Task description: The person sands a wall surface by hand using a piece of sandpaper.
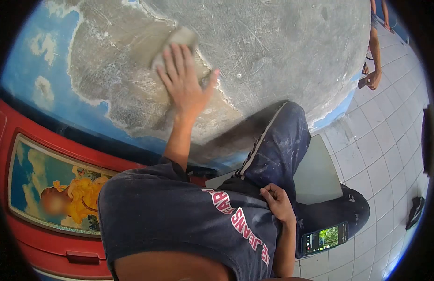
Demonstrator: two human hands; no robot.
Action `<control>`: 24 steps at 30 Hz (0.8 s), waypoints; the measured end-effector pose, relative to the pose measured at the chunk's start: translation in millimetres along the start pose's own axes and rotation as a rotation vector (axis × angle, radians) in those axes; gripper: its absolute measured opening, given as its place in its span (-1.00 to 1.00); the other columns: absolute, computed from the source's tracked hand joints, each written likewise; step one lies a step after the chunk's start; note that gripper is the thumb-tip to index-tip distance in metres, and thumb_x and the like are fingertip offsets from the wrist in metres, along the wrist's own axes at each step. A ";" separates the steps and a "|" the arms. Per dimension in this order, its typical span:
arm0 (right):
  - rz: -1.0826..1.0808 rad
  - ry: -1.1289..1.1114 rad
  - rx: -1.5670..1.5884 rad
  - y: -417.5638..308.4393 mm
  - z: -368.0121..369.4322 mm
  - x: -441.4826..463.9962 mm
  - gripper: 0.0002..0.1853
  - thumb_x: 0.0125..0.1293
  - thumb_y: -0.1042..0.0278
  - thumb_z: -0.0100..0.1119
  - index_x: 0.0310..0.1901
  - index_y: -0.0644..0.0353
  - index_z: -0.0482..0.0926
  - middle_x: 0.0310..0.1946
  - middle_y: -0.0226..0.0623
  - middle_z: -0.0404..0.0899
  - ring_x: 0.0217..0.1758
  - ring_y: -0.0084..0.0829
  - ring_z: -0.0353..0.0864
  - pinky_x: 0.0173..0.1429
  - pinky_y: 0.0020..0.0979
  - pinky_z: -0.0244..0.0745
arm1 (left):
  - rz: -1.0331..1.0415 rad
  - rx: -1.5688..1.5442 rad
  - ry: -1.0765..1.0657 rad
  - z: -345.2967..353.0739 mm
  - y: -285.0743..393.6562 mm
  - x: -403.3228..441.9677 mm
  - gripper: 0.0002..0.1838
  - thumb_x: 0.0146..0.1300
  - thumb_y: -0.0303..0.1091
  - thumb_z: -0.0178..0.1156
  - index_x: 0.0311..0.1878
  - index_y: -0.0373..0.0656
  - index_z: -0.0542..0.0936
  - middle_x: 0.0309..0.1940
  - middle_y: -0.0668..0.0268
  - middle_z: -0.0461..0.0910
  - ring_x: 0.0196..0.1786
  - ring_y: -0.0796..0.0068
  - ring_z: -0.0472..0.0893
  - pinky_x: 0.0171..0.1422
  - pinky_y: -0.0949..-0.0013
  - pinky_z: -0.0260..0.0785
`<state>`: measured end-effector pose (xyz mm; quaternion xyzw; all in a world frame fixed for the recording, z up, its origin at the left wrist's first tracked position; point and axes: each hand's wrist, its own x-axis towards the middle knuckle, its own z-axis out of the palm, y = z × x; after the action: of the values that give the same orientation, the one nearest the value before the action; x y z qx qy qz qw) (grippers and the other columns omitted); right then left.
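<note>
Evidently, the work in hand is rubbing or smoothing the wall [292, 51]: the left hand [186, 89] holds a pale pad [183, 36] against its exposed grey surface, fingers spread over the pad and thumb stretched out to one side. Both hand and pad are blurred, which suggests a stroke under way, though its direction cannot be told. The pad lies on the rough brownish patch [109, 70], just beside the ragged edge where it meets the smoother grey. As I judge it, another pass would call for even pressure through the fingers, with the pad kept flat so that its rim does not catch on that ridge or lift the flaking blue paint [62, 18] farther out. The right hand [279, 203] rests in the lap by the hem of the shirt [179, 206], its fingers curled; whether they pinch any cloth, I cannot tell. A lit phone [325, 239] lies on the trousers [278, 150].
</note>
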<state>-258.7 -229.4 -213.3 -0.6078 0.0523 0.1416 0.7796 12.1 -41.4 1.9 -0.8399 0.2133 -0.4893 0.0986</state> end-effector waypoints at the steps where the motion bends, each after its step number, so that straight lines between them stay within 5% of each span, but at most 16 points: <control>1: -0.005 0.004 0.005 2.8 0.3 1.3 -0.75 0.51 0.26 0.14 -0.28 0.28 0.56 -0.54 -0.63 0.39 -0.46 -0.80 0.24 -0.38 -0.59 0.14 | 0.007 -0.002 0.004 4.1 1.4 -7.5 0.03 0.31 0.37 0.06 0.54 -0.33 0.12 0.59 -0.09 -0.01 0.64 -0.09 -0.11 0.59 -0.28 -0.35; 4: -0.005 0.005 0.019 5.0 -2.6 -0.1 -0.76 0.51 0.27 0.14 -0.23 0.28 0.56 -0.51 -0.63 0.42 -0.44 -0.81 0.27 -0.37 -0.60 0.15 | 0.055 -0.080 -0.115 9.4 1.7 -14.9 0.11 0.28 0.36 0.13 0.58 -0.32 -0.02 0.61 -0.13 -0.19 0.65 -0.16 -0.26 0.58 -0.35 -0.47; 7: 0.005 -0.006 0.011 -0.1 -5.1 -5.8 -0.77 0.51 0.27 0.14 -0.21 0.28 0.57 -0.47 -0.62 0.45 -0.40 -0.81 0.29 -0.34 -0.62 0.18 | -0.071 -0.009 0.077 -4.7 -23.3 12.8 0.16 0.27 0.37 0.12 0.59 -0.35 -0.11 0.61 -0.15 -0.25 0.65 -0.16 -0.31 0.59 -0.32 -0.52; 9: 0.022 -0.003 0.032 2.6 -4.9 -2.3 -0.76 0.50 0.28 0.14 -0.19 0.34 0.58 -0.45 -0.46 0.56 -0.35 -0.69 0.42 -0.23 -0.56 0.34 | -0.096 0.001 0.083 -6.6 -26.7 14.4 0.16 0.27 0.36 0.13 0.58 -0.36 -0.11 0.61 -0.17 -0.25 0.65 -0.16 -0.32 0.59 -0.32 -0.53; 13: 0.028 -0.024 -0.031 5.1 -8.1 1.3 -0.76 0.50 0.28 0.13 -0.17 0.34 0.58 -0.43 -0.45 0.58 -0.32 -0.69 0.43 -0.20 -0.58 0.35 | -0.089 -0.045 -0.021 2.8 2.4 -10.6 0.06 0.34 0.33 0.05 0.57 -0.38 -0.01 0.61 -0.12 -0.15 0.65 -0.12 -0.23 0.60 -0.27 -0.48; 20: 0.024 -0.038 0.000 -3.2 -5.9 -2.0 -0.79 0.50 0.30 0.14 -0.20 0.28 0.59 -0.46 -0.63 0.46 -0.40 -0.79 0.28 -0.33 -0.64 0.18 | -0.082 -0.063 -0.059 -6.5 -9.4 -14.8 0.06 0.33 0.32 0.09 0.56 -0.40 0.02 0.61 -0.11 -0.12 0.66 -0.07 -0.22 0.61 -0.25 -0.48; 24: -0.098 0.146 -0.044 -20.0 -0.7 -9.0 -0.81 0.46 0.36 0.18 -0.22 0.35 0.60 -0.42 -0.41 0.58 -0.35 -0.68 0.45 -0.20 -0.59 0.37 | -0.094 -0.044 -0.029 -7.8 -14.0 -8.7 0.09 0.31 0.29 0.14 0.57 -0.38 -0.04 0.61 -0.13 -0.17 0.66 -0.11 -0.27 0.60 -0.26 -0.50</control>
<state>-261.6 -235.9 -192.6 -0.6354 0.0761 0.0595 0.7661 5.2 -24.6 4.3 -0.8579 0.1826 -0.4765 0.0602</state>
